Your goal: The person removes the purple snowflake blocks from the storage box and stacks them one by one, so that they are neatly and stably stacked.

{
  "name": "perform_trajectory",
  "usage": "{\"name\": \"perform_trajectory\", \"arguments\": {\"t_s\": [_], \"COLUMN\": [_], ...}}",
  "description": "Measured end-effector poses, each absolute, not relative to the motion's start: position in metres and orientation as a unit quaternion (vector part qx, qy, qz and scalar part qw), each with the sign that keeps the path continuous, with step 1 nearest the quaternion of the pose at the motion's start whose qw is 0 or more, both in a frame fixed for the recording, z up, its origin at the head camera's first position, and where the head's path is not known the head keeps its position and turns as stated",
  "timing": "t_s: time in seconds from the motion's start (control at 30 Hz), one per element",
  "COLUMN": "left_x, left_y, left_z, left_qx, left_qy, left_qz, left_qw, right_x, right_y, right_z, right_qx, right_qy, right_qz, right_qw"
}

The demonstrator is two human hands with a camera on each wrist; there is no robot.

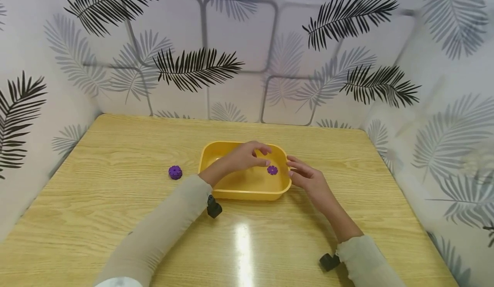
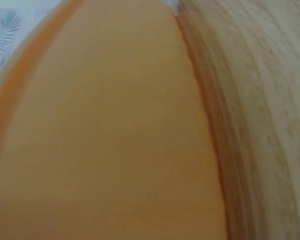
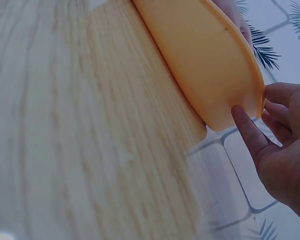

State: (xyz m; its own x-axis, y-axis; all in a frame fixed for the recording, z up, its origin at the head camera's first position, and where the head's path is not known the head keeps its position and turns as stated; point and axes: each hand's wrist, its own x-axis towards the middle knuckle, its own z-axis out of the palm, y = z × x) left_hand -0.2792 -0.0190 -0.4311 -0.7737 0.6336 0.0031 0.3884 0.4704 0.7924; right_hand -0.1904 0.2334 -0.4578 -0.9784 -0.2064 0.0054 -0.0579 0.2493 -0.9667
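Note:
A yellow plastic tray [image 1: 247, 191] with raised sides sits on the table. Inside it, toward the right end, lies a flat purple flower-shaped piece [image 1: 272, 170]. My left hand [image 1: 247, 156] reaches over the tray from the left, its fingers bent and thumb apart, with nothing between them; the thumb tip is just left of the purple piece. At the tray's right end, my right hand [image 1: 310, 182] holds the rim. In the right wrist view its thumb [image 3: 245, 125] lies against the outer wall while the other fingers are at the rim.
Left of the tray, a small stack of purple flower-shaped pieces [image 1: 175, 172] stands on the wooden table [image 1: 115, 192]. A wall covering with leaf prints [image 1: 239, 34] rises behind the table's far edge. Each sleeve carries a small black device, at the left [image 1: 213, 206] and right [image 1: 329, 261].

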Motion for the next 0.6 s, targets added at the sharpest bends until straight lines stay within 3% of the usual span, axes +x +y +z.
{"name": "perform_trajectory", "arguments": {"t_s": [0.6], "left_x": [-0.280], "left_y": [-0.006], "left_z": [-0.462], "left_qx": [0.360], "left_qy": [0.850], "left_qz": [0.347], "left_qw": [0.166], "right_x": [-0.190], "right_y": [0.233], "right_z": [-0.459], "right_qx": [-0.096], "right_qy": [0.779], "right_qz": [-0.616], "right_qw": [0.059]}}
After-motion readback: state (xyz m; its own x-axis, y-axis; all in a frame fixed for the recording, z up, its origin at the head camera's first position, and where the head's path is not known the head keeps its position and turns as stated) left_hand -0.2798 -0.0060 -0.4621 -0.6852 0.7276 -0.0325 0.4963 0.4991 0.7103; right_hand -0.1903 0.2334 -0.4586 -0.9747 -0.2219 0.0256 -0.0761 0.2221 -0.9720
